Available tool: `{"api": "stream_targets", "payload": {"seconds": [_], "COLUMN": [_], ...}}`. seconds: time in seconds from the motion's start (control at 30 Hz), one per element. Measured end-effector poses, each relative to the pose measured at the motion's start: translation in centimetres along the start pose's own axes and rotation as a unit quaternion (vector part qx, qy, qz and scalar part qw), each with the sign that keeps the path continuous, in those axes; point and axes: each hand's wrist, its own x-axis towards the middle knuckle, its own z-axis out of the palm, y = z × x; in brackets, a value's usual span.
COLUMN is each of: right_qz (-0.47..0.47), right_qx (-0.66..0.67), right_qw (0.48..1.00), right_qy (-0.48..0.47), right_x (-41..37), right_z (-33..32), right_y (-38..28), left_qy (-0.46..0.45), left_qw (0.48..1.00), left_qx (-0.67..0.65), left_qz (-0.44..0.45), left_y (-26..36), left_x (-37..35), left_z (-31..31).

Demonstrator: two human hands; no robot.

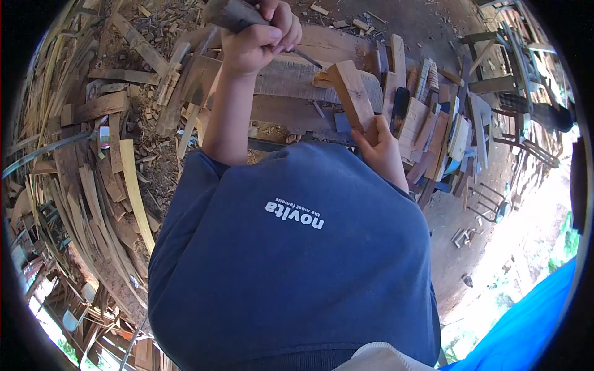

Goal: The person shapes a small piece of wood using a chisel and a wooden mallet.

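My left hand (263, 40), at the top of the view, is closed around a tool with a thick, dark wooden handle (232, 15). From beneath the fist a narrow metal blade (307, 59) points down to the right, its tip close to a wood block (352, 93). That block is squared and tilted, with a smaller projecting piece at its upper left end. My right hand (380, 151) grips its lower end, thumb on the near side. Below the block lies a broad, worn plank (284, 80). The fist hides part of the tool.
Several wood offcuts (427, 133) are piled right of my right hand, with a dark slim object (401, 102) among them. Long strips of wood (99, 210) lie at left. Chips (154, 105) litter the ground. Wooden frames (520, 80) stand at upper right.
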Motion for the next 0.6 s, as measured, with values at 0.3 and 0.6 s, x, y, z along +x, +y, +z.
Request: {"api": "stream_targets", "payload": {"seconds": [0.3,0.6], "right_qz": [0.017,0.024], "right_qx": [-0.009,0.013], "right_qw": [1.000,1.000], "right_qy": [-0.003,0.003], "right_x": [0.1,0.0], "right_z": [0.1,0.1], "right_y": [0.2,0.2], "left_qy": [-0.005,0.029], "left_qw": [0.998,0.998], "left_qx": [-0.039,-0.028], "left_qz": [-0.044,-0.042], "left_y": [-2.2,-4.2], "left_x": [0.3,1.0], "left_z": [0.1,0.8]}}
